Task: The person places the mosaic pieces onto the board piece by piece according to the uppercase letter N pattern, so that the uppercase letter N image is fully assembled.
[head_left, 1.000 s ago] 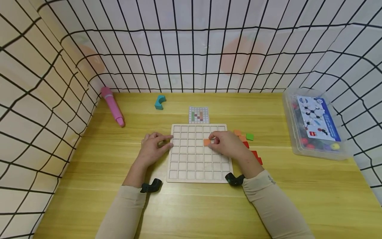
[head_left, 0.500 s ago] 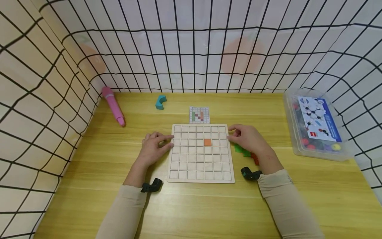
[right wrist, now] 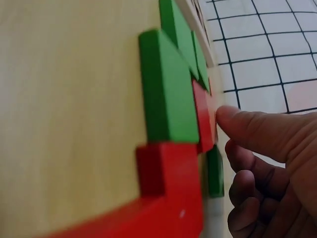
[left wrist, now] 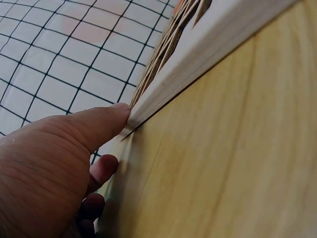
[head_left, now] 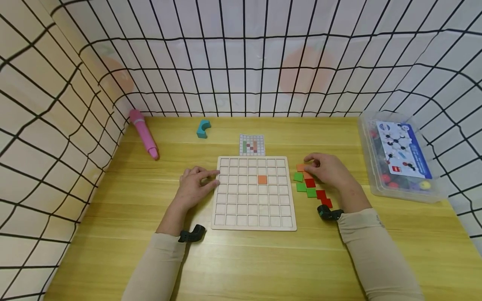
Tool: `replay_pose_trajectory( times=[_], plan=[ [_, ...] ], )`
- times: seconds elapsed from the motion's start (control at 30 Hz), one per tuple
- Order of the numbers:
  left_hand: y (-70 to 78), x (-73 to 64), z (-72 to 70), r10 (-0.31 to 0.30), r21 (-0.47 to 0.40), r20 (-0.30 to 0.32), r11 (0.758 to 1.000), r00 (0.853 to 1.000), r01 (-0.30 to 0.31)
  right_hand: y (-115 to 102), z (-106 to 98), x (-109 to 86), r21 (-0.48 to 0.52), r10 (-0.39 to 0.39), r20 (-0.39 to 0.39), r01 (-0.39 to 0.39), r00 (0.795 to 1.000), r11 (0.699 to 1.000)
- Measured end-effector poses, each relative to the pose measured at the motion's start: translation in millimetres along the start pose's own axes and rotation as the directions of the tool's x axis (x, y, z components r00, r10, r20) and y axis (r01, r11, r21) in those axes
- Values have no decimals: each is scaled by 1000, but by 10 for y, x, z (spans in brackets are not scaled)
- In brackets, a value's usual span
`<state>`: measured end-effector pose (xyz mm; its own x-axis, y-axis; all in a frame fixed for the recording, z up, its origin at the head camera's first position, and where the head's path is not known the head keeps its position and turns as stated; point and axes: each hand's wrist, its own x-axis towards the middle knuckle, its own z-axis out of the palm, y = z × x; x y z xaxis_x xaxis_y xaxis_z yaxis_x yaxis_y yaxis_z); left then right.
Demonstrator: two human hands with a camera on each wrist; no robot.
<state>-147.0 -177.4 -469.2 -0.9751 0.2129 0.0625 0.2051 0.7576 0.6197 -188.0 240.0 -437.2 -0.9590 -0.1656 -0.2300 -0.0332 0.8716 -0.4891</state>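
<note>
Under the right hand (head_left: 328,169), an orange tile (head_left: 306,176) is partly hidden.

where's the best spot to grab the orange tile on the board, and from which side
Probably two opposite edges of the orange tile, pinched from above, the right hand coming from the right of the board. It is a flat square with no other tile against its sides; how far it protrudes is unclear.

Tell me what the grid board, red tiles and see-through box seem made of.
Grid board: pale, matte wood, judging by the streaky grain along its edge.
Red tiles: smooth, probably painted wood, perhaps plastic; the even colour shows no grain.
Box: apparently plastic, smooth and slightly cloudy; coloured pieces show through.
</note>
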Motion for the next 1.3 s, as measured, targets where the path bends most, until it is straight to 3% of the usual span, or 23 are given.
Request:
replay_pose_trajectory(
  times=[0.37,0.6,1.3],
  plan=[
    [-7,4,-3,2,-5,2,1000,1000,-2,68,15,-13,48,50,25,-51,998,998],
    [-8,-1,-13,3,-3,1,1000,1000,-3,64,8,-12,68,18,67,-22,998,997],
    [-34,4,15,5,11,6,1000,1000,-5,114,50,23,54,6,38,-8,999,999]
  ],
)
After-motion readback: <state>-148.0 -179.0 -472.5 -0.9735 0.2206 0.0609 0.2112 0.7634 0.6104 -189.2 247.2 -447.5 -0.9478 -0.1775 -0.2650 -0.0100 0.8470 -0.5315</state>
